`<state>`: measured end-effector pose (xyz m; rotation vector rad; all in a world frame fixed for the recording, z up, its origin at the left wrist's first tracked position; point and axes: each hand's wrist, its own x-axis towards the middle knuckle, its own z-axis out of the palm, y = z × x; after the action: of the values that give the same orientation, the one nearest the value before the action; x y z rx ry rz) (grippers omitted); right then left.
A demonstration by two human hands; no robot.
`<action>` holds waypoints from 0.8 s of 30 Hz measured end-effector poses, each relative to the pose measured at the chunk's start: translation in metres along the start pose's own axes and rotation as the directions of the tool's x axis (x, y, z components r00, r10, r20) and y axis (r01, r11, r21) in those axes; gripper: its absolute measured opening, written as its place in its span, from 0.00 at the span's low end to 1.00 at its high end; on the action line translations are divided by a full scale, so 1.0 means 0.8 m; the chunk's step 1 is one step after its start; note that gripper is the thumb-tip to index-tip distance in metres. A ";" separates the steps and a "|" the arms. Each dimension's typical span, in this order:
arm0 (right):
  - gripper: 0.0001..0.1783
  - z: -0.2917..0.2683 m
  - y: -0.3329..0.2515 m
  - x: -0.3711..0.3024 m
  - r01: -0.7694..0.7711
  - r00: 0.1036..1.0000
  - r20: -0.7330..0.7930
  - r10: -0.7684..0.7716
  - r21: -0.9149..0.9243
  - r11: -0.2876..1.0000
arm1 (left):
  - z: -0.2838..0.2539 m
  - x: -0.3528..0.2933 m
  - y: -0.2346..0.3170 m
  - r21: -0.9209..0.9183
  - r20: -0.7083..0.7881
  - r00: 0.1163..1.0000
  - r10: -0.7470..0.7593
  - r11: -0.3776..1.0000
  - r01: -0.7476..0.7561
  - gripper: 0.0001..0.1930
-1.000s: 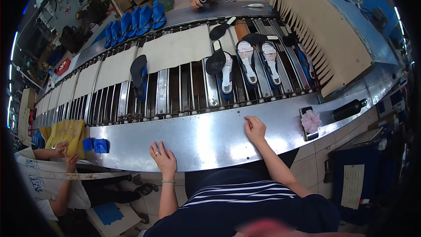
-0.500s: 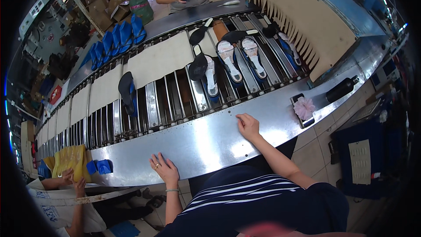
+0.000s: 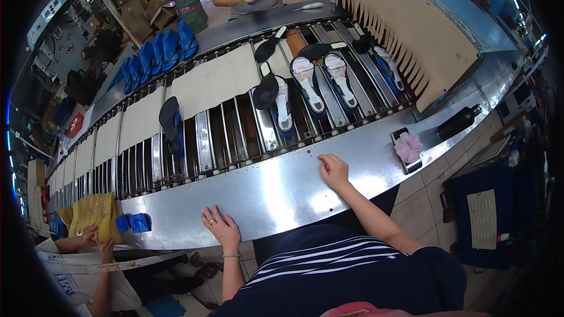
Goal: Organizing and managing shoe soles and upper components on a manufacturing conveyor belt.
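The left hand (image 3: 221, 226) is laid on the table (image 3: 276, 179) before the conveyor (image 3: 204, 147), its grip spread and empty. The right hand (image 3: 335, 171) is held closer to the conveyor, its grip loosely curled; whether anything is enclosed cannot be told. The nearest shoe (image 3: 284, 111) is set white face up on the conveyor, partly covered by a black piece (image 3: 266, 91). It is judged firm, fairly light and best grasped by its sides.

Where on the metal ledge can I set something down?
The ledge has bare patches between the left hand and right hand, between the left hand and blue pieces, and between the right hand and pink puff. It's crowded around the puff and black bottle; shoes crowd the right of the conveyor.
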<state>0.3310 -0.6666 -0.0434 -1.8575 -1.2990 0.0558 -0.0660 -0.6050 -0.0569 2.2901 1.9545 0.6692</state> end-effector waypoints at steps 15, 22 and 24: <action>0.08 0.000 0.009 0.002 -0.001 1.000 -0.017 0.002 0.010 1.000 | 0.002 0.000 0.006 -0.016 -0.022 1.000 0.001 1.000 -0.001 0.24; 0.08 -0.002 0.014 0.004 0.003 1.000 -0.025 -0.002 0.022 1.000 | 0.002 0.000 0.013 -0.019 -0.024 1.000 -0.005 1.000 0.005 0.24; 0.08 -0.001 0.018 0.003 0.012 0.999 -0.034 -0.011 0.019 1.000 | 0.002 -0.001 0.014 -0.019 -0.024 1.000 -0.004 1.000 0.004 0.24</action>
<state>0.3436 -0.6665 -0.0513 -1.8268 -1.2813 0.0305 -0.0551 -0.6073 -0.0552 2.2772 1.9542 0.7146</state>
